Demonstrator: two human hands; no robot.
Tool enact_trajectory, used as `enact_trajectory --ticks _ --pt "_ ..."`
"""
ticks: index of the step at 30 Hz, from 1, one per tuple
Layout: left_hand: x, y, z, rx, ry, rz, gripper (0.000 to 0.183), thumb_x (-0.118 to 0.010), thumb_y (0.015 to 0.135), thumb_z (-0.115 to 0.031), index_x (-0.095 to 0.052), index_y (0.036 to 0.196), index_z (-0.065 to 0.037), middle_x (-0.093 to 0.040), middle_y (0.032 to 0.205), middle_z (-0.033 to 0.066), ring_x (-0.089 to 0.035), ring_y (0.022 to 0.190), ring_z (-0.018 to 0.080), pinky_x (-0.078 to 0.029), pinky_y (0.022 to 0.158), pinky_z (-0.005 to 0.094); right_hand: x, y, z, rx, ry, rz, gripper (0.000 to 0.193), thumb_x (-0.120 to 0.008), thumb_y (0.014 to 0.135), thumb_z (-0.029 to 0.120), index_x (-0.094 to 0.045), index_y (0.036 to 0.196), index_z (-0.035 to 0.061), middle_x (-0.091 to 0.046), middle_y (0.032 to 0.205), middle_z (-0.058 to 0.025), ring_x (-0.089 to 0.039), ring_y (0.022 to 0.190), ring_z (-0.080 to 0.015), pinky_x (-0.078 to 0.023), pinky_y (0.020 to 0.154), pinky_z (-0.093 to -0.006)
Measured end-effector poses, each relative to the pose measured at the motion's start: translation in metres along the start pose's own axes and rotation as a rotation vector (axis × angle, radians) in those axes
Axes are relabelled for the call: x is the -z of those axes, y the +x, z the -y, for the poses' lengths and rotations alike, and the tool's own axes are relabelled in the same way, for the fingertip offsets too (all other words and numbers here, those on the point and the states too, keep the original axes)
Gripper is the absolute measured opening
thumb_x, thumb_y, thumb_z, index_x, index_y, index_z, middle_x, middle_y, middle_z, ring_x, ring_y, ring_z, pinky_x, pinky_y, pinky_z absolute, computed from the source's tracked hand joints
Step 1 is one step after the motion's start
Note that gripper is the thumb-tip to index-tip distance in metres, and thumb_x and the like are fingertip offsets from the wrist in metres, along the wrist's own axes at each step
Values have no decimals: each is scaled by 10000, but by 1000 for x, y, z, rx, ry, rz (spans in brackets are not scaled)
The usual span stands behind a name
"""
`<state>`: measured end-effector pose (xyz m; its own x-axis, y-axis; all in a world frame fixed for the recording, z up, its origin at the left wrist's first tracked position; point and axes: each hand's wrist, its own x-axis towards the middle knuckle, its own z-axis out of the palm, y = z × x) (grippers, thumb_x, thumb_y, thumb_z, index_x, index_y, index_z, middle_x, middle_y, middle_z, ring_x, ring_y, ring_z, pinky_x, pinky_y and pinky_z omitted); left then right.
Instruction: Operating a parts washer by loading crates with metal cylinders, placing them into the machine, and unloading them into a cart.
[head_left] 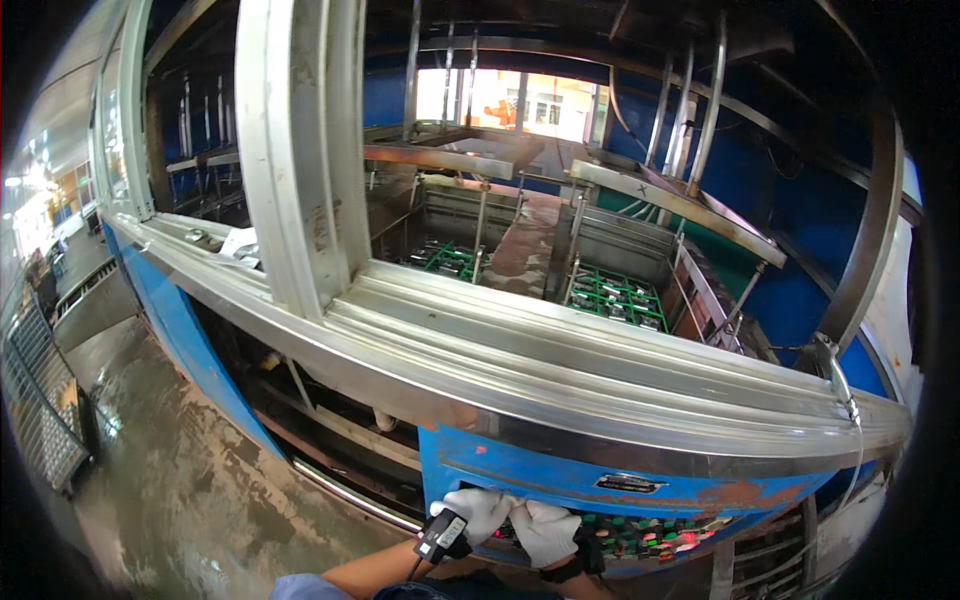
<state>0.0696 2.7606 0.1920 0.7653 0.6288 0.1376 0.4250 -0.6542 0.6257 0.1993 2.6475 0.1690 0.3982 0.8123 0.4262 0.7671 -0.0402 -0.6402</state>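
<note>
Nearest, the white-gloved left hand (478,514) and right hand (547,533) met, fingers bent close together; I could not tell whether they held anything. Before them was a blue panel (540,474) with a red-and-green strip (650,538), beneath a metal ledge (560,345). Green racks (613,298) lay in far tanks (630,237); wet floor (195,480) spread left.

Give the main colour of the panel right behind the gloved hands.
The panel is blue, with rusty brown patches; the head view shows it best.
</note>
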Motion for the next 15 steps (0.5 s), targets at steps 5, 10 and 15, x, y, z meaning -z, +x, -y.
enact_trajectory --ticks 5,10,15 --pt "-29 6 9 -144 296 -235 477 -483 1017 -445 -745 862 -78 -724 748 132 -720 712 347 -559 690 470 4 9 8 73 -83 -74 152 -675 951 210 -750 983 81 -750 907 -100 -729 861 -266 -551 827 -374" --pt "-14 7 -1 3 168 -6 528 -451 1035 -542 -725 992 -93 -734 806 105 -667 585 334 -437 466 554 76 12 55 -369 -6 444 279 -648 982 288 -755 1097 57 -754 1008 -119 -721 986 -238 -543 896 -380" --pt "16 5 -24 101 -22 197 506 -459 1051 -510 -704 1142 -76 -729 1080 173 -721 1005 342 -559 782 478 205 1 114 182 -184 391 278 -573 1042 227 -712 1136 6 -714 1049 -153 -677 1009 -272 -505 944 -330"
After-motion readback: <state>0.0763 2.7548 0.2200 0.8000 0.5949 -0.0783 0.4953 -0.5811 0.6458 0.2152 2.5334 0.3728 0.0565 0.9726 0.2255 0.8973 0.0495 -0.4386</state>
